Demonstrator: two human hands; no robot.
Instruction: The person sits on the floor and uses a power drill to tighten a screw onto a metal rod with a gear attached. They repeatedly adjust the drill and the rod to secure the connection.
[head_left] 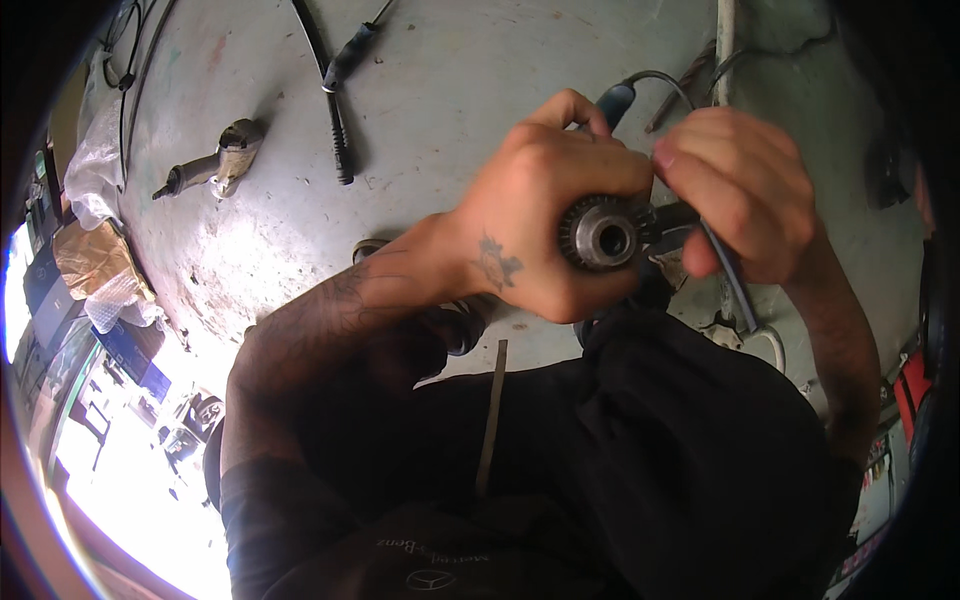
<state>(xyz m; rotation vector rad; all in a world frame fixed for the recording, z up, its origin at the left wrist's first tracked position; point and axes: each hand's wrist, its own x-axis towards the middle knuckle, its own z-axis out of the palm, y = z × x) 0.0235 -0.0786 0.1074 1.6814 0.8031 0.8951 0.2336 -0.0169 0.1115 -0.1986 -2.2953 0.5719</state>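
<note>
My left hand (555, 200) is closed round a steel drill chuck (603, 233), its toothed ring and round bore facing up. Whatever lies below the chuck is mostly covered by that hand. At the chuck's right side, my right hand (745, 195) is closed on a dark metal tool (672, 219) that looks like a chuck key, its tip at the teeth. A dark bar or cable (733, 285) runs down from under the right fingers; I cannot tell which it is. Just beyond the left fingers shows a dark blue cord end (615, 103).
A metal tool part (235, 155) lies on the grey floor to the left. Farther up are a black cable with a ribbed sleeve (341, 145) and a blue-handled tool (352, 55). A twist drill bit (690, 78) lies near a pale pole (725, 50). Plastic wrap (97, 165) sits far left.
</note>
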